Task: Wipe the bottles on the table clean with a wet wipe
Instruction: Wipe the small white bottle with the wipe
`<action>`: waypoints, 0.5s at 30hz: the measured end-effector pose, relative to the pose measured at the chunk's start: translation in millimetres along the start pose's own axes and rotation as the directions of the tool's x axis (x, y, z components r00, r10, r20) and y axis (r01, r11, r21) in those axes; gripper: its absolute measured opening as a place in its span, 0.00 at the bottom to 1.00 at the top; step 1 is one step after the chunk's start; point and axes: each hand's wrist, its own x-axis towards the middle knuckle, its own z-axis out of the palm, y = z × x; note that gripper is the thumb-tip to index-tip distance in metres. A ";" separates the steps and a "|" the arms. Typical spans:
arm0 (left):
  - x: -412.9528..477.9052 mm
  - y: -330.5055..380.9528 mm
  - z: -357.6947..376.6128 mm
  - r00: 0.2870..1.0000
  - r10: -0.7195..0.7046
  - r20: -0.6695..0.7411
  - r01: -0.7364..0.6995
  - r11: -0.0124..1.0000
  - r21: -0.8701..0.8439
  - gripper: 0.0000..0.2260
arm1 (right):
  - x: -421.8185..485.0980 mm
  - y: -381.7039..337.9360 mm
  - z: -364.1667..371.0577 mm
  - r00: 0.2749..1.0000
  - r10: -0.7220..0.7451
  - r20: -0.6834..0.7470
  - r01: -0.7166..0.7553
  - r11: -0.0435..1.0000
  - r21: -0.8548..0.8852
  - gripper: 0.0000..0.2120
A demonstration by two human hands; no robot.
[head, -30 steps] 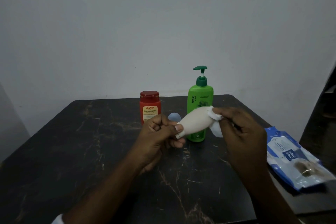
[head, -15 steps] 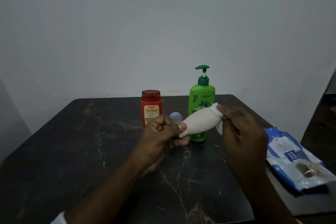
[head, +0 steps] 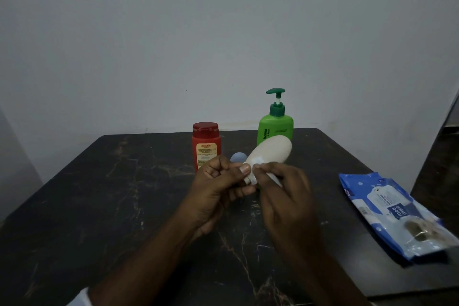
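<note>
A cream-white bottle [head: 272,150] is held tilted above the dark marble table [head: 124,194], base up and to the right. My left hand [head: 218,181] grips its neck end. My right hand [head: 283,191] presses a white wet wipe [head: 257,164] against the bottle near the neck. Behind them stand a red bottle [head: 206,144] with a red cap and a green pump bottle [head: 274,124], both upright. A small light-blue cap [head: 238,156] lies between them, partly hidden by my left hand.
A blue and white wet wipe pack [head: 395,211] lies flat at the table's right edge. A plain grey wall stands right behind the table. Dark furniture shows at the far right.
My right hand has slid the wipe down from the bottle's base to its neck end, close to my left hand. The bottle now tilts more steeply upward.
</note>
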 end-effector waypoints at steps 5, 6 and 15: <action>-0.5 -1.3 1.6 1.000 -0.018 0.002 0.018 1.000 0.015 0.13 | 8.2 22.0 -9.2 0.991 0.121 -0.048 -0.119 0.992 0.053 0.13; -0.5 -1.7 1.7 1.000 -0.020 0.002 0.020 1.000 0.021 0.12 | 10.1 27.2 -11.9 0.983 0.166 -0.071 -0.162 0.985 0.067 0.13; 0.5 -3.3 1.6 0.999 -0.026 0.040 0.027 0.999 -0.018 0.12 | 0.8 8.2 -0.8 0.999 0.002 -0.048 0.000 0.999 0.043 0.12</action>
